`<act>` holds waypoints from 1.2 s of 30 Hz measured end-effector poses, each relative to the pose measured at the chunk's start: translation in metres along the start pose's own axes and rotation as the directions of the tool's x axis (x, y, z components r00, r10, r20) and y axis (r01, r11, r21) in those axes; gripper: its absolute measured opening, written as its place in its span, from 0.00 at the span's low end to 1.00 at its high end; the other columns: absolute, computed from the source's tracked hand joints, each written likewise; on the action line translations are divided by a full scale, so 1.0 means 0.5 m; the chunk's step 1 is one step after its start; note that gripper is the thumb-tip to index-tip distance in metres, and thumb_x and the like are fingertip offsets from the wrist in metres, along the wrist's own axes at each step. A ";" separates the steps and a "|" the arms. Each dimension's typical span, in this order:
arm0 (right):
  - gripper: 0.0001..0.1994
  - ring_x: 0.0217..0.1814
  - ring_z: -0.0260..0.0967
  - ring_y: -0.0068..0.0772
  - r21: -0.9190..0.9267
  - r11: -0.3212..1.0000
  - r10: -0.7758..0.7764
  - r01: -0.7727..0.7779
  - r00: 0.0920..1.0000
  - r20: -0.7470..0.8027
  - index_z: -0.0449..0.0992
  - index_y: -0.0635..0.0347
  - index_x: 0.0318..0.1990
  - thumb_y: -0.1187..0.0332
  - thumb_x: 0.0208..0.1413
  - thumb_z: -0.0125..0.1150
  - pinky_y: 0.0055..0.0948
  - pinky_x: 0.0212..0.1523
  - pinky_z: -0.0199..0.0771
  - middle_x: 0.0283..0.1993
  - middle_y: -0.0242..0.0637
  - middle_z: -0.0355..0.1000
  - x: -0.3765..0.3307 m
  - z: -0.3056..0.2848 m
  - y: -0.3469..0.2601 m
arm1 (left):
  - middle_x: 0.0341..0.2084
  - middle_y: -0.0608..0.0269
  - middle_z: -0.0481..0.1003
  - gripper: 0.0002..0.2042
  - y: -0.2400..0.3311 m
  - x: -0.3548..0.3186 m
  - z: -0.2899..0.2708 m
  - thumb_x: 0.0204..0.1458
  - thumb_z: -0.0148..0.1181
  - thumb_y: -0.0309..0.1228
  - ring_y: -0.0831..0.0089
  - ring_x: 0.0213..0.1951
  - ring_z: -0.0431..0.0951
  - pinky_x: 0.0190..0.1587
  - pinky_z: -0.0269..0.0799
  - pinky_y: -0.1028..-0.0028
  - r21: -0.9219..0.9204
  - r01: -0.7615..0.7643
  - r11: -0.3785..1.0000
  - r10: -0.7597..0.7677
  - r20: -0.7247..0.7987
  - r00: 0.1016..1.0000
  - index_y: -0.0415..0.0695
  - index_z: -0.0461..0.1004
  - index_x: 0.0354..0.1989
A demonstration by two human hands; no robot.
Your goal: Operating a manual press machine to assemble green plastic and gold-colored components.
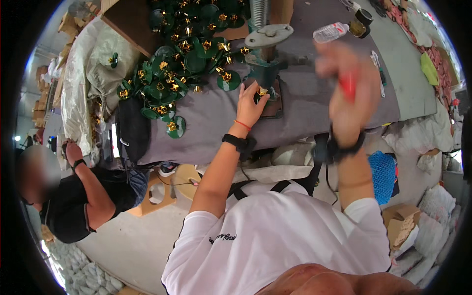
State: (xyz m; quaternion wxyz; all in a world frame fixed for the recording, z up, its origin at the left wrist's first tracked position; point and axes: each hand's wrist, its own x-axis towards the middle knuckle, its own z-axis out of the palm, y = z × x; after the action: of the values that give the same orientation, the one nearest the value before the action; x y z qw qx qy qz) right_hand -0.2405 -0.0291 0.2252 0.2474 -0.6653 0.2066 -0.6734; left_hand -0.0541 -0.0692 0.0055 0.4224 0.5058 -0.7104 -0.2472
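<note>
My left hand [251, 105] is at the foot of a green bench press [265, 71]. Its thumb and fingers close on a small gold-coloured fitting [261, 92] beneath the press head, partly hidden by the fingers. My right hand [358, 91] is raised to the right of the press and smeared by motion. It appears wrapped round a red handle [348, 84], whose link to the press is too blurred to make out. Left of the press lies a large heap of green discs with gold crown-like fittings [169, 81]. One such green disc [228, 80] rests close to my left fingertips.
A clear plastic bottle [330, 33] and a dark-lidded jar [361, 23] stand at the back right, with slim tools [378, 73] nearby. A cardboard box [129, 27] borders the heap. Another person [93, 196] in black sits at the left. Blue mesh [382, 177] hangs below the table's right side.
</note>
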 end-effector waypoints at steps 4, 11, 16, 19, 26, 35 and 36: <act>0.02 0.64 0.63 0.55 -0.461 0.884 0.003 0.077 0.986 0.169 0.68 0.56 0.31 0.71 0.54 0.49 0.53 0.63 0.54 0.53 0.46 0.73 -0.296 -0.020 0.021 | 0.45 0.55 0.75 0.25 0.000 -0.007 -0.004 0.46 0.66 0.34 0.57 0.50 0.73 0.66 0.49 0.54 -0.055 -0.005 0.998 0.007 0.032 0.999 0.39 0.69 0.52; 0.06 0.41 0.75 0.41 -0.325 0.940 -0.042 0.106 0.979 0.198 0.70 0.62 0.31 0.72 0.56 0.47 0.39 0.47 0.71 0.38 0.42 0.77 -0.127 -0.044 -0.022 | 0.38 0.54 0.74 0.21 0.017 0.023 -0.006 0.43 0.68 0.36 0.51 0.45 0.72 0.58 0.59 0.52 0.042 -0.180 0.983 0.179 0.009 0.984 0.40 0.72 0.44; 0.18 0.19 0.66 0.24 0.075 0.970 0.243 -0.233 0.954 -0.173 0.70 0.61 0.29 0.56 0.65 0.47 0.21 0.25 0.66 0.19 0.30 0.66 0.191 0.030 0.052 | 0.36 0.52 0.72 0.15 -0.006 0.034 -0.001 0.46 0.65 0.34 0.49 0.42 0.71 0.53 0.62 0.53 0.031 -0.095 0.995 0.091 0.112 0.990 0.39 0.71 0.37; 0.19 0.18 0.64 0.23 0.106 0.928 0.371 -0.357 0.911 -0.181 0.70 0.61 0.29 0.54 0.64 0.48 0.22 0.24 0.67 0.17 0.30 0.64 0.256 0.037 0.135 | 0.37 0.51 0.73 0.13 0.006 -0.026 -0.022 0.48 0.64 0.33 0.49 0.43 0.71 0.52 0.64 0.56 -0.108 -0.068 0.992 0.072 0.036 0.997 0.38 0.70 0.36; 0.20 0.14 0.58 0.20 0.136 0.957 0.286 -0.258 0.917 -0.276 0.70 0.60 0.27 0.53 0.64 0.49 0.22 0.16 0.62 0.16 0.28 0.61 0.261 0.035 0.209 | 0.58 0.42 0.64 0.23 0.019 -0.183 -0.126 0.52 0.61 0.38 0.46 0.63 0.60 0.65 0.52 0.54 0.054 -0.121 0.991 0.115 0.099 0.988 0.38 0.68 0.53; 0.19 0.13 0.57 0.20 0.133 0.954 0.296 -0.268 0.914 -0.277 0.70 0.60 0.26 0.55 0.64 0.48 0.21 0.15 0.60 0.14 0.27 0.59 0.264 0.042 0.203 | 0.47 0.47 0.71 0.16 -0.153 0.060 -0.065 0.51 0.60 0.26 0.50 0.52 0.69 0.56 0.63 0.60 0.337 0.022 0.941 0.041 -0.179 0.983 0.37 0.70 0.48; 0.19 0.13 0.56 0.20 0.146 0.953 0.297 -0.265 0.912 -0.282 0.70 0.60 0.26 0.54 0.64 0.49 0.21 0.15 0.60 0.15 0.27 0.59 0.264 0.042 0.201 | 0.44 0.50 0.73 0.13 -0.145 0.049 -0.068 0.52 0.59 0.25 0.54 0.49 0.72 0.54 0.66 0.62 0.279 0.110 0.954 -0.073 -0.142 0.987 0.37 0.71 0.46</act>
State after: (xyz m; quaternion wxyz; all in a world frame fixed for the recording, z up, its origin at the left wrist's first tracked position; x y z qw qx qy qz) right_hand -0.2128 -0.1878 0.2695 0.3419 -0.5047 0.2998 -0.7338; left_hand 0.0087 -0.1159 -0.0245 0.3784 0.6089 -0.6853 -0.1278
